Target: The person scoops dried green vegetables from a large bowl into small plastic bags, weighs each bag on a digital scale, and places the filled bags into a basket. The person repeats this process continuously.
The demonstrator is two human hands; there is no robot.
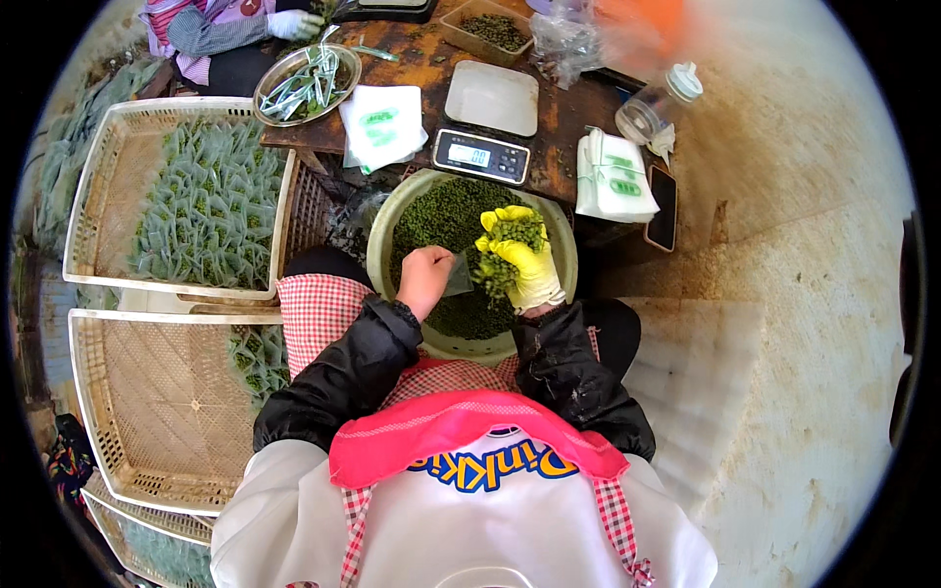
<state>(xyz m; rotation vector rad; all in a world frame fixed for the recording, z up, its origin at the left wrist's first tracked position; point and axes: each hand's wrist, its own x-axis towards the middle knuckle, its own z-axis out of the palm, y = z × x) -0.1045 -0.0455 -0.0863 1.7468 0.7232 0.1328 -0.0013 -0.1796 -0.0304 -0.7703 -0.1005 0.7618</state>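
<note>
A large pale basin (558,233) of small green berries (446,216) sits between my legs. My bare left hand (423,281) is closed on a small clear plastic bag (458,276) above the berries. My right hand (527,267), in a yellow glove, grips a clump of berries (515,231) just right of the bag, with some showing below its fingers.
A wooden table (392,29) ahead bears a scale (482,155), bag stacks (382,127) (616,176), a metal dish (263,93), a jar (642,118) and a phone (664,206). Crates (103,196) with filled bags stand left. Another person's gloved hand (292,24) shows top left.
</note>
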